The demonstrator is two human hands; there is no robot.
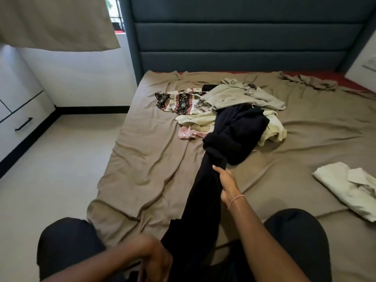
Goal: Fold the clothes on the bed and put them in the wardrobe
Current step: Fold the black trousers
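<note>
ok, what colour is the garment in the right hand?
Black: the garment, held by the right hand, shows in the head view.

- A single wide-angle view, worn on the person's head.
- It looks forward and down along the bed toward the headboard.
- Nearest, at the bottom edge: knees, left hand, and right hand gripping a black garment.
- The clothes pile lies mid-frame, farther off; the floor fills the left.
</note>
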